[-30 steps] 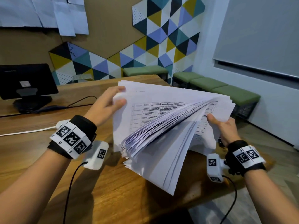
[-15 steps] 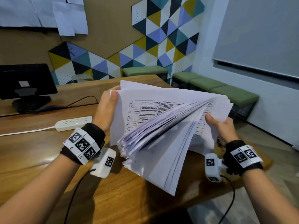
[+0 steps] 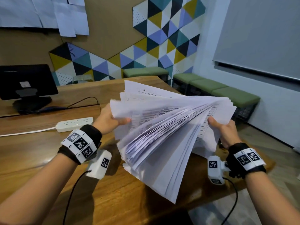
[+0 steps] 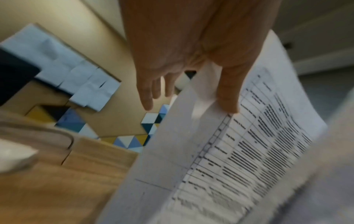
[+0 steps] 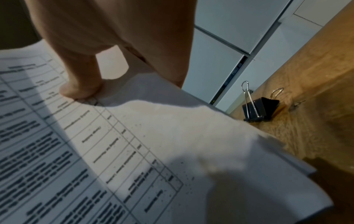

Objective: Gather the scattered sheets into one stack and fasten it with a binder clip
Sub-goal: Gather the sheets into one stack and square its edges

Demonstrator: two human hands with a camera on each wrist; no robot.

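A thick, fanned-out stack of printed white sheets (image 3: 162, 135) hangs in the air above the wooden table (image 3: 40, 151), its pages spread apart and uneven. My left hand (image 3: 112, 117) pinches the stack's left edge, thumb on the printed side; in the left wrist view the left hand (image 4: 220, 94) has its thumb on the page (image 4: 239, 151) and its fingers behind. My right hand (image 3: 222, 129) grips the right edge, with its thumb (image 5: 80, 89) pressed on the top sheet (image 5: 134, 144). A black binder clip (image 5: 258, 109) lies on the table beside the stack's right corner.
A white power strip (image 3: 74, 124) with its cable lies on the table to the left. A black monitor (image 3: 26, 83) stands at the far left. Green benches (image 3: 227, 93) line the wall behind. The table's front and right edges are close to the stack.
My left hand has slid down the stack's left edge and now pinches it lower. The sheets have fanned out wider and tilted, showing more page edges. The right hand keeps its grip.
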